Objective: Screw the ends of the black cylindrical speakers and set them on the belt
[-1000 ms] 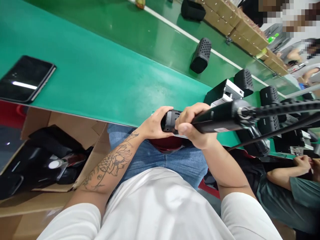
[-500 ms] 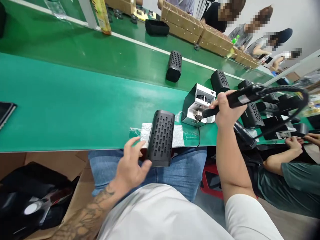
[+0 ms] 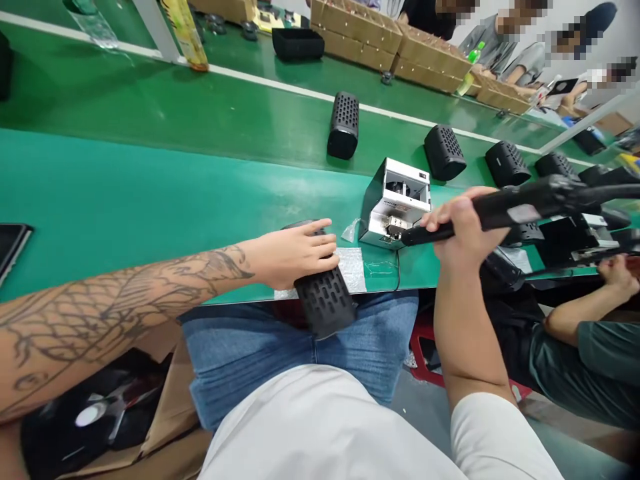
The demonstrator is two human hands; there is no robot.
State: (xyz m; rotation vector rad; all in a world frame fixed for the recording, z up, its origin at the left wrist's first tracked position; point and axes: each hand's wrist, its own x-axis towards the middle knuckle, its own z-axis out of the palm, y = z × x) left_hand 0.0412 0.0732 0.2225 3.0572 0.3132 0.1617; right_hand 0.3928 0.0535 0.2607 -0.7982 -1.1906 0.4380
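A black speaker housing (image 3: 326, 305) with a slotted grille lies tilted at the table edge, partly over bubble wrap (image 3: 351, 268). My left hand (image 3: 304, 255) reaches across its upper part and grips it, hiding that end. In my right hand (image 3: 467, 223) is a black electric screwdriver (image 3: 520, 205), held nearly level. Its tip is at the pickup slot of a white and black screw feeder (image 3: 397, 208); whether a screw sits on it is too small to see.
Several more black speakers, one (image 3: 344, 125) straight ahead and another (image 3: 445, 152) behind the feeder, stand on the green line. A phone-like dark object (image 3: 14, 243) lies at far left. Cardboard boxes (image 3: 355, 33) stand across the line. A co-worker's hand (image 3: 619, 277) is at right.
My left hand has swung from beside the speaker to over its top and taken hold. The speaker has turned, its near end going right. The screwdriver tip has dropped slightly at the feeder.
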